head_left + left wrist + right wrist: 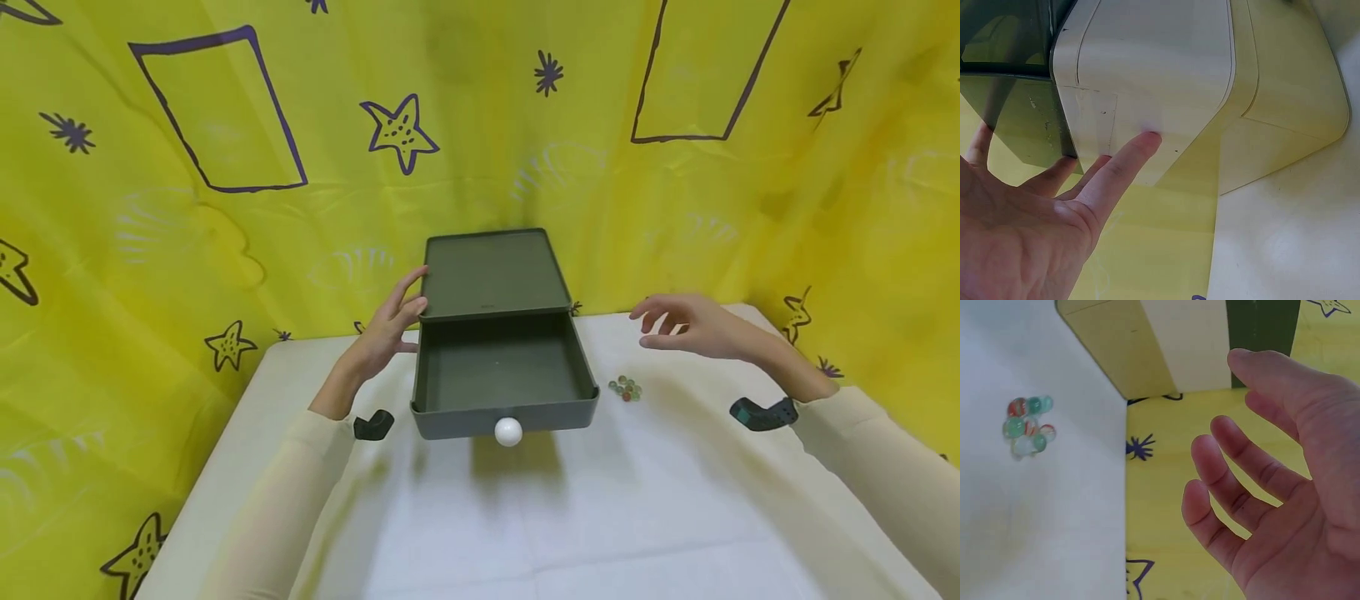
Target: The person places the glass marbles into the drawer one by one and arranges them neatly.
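A dark green box [495, 275] stands on the white table with its drawer [504, 421] pulled out toward me. The drawer's front carries a round white knob [508, 432], and nothing shows on its floor. My left hand [384, 332] is at the box's left side, fingers spread and fairly straight. In the left wrist view, its fingertips [1147, 142] are right at the box's glossy side wall. To the right of the box, my right hand [693, 325] hovers with loosely bent fingers and nothing in them. Several glass marbles [625, 388] lie clustered between that hand and the drawer.
The white table [637, 508] reaches back to a yellow curtain [480, 167] printed with dark stars and rectangles. More curtain hangs along both sides. Dark wrist bands [763, 414] sit at both cuffs.
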`<state>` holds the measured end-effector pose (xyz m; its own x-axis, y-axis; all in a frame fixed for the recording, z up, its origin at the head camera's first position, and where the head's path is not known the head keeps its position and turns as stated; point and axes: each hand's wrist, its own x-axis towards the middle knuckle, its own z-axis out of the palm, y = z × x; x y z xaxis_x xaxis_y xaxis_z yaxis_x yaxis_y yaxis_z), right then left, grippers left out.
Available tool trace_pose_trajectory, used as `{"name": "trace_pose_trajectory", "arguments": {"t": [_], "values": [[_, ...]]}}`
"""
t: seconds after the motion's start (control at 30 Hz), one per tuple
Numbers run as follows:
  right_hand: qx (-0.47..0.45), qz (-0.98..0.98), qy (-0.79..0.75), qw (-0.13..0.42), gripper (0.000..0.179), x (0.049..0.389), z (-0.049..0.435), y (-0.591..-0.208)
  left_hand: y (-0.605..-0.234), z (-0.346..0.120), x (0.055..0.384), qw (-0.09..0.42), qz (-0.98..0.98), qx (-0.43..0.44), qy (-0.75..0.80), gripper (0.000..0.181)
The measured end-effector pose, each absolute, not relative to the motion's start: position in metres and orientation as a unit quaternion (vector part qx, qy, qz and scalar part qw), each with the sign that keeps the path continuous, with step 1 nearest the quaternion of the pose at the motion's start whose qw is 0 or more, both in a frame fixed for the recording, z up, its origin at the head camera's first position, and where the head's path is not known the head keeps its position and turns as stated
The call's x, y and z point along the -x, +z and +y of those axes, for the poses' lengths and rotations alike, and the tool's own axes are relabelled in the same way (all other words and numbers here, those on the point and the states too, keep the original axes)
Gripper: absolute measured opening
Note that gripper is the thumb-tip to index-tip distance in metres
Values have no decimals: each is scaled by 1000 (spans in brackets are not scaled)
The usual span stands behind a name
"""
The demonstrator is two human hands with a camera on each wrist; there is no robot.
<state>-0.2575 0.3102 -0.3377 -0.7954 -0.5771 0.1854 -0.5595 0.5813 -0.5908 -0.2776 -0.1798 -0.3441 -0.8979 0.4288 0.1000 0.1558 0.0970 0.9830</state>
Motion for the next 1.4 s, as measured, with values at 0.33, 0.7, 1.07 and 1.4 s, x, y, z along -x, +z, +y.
{"name": "trace_pose_trajectory", "arguments": {"t": [0.33, 0.7, 1.07, 1.4], "values": [[268, 897, -348, 55, 30, 243, 328, -378, -353, -174, 281, 116, 734, -212, 635, 60], [291, 883, -361, 68, 32, 249, 333, -409, -353, -177, 281, 112, 738, -211, 631, 59], [292, 877, -364, 113, 34, 252, 335, -424, -349, -180, 281, 107, 738, -214, 632, 60], [295, 884, -348, 101, 29, 257, 329, -431, -348, -183, 281, 100, 746, -200, 628, 59]]}}
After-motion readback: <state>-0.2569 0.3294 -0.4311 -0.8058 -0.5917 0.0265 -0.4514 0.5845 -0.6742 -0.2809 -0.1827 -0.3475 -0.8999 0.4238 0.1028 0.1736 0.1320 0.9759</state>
